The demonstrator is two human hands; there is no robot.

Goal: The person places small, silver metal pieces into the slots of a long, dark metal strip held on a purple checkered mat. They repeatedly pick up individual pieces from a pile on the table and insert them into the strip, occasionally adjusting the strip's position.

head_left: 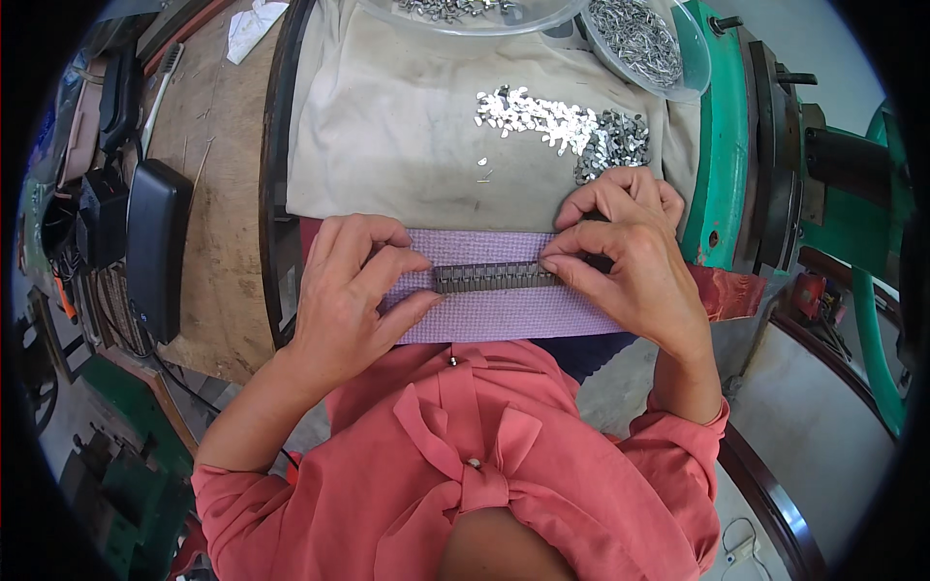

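no readable text, labels, numbers, signs

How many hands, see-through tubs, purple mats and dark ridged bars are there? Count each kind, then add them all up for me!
Hands: 2
See-through tubs: 2
Purple mat: 1
Dark ridged bar: 1
Total: 6

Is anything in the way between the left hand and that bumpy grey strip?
Nothing visible is. The left hand is right beside the left end of the grey strip, with purple cloth lying underneath.
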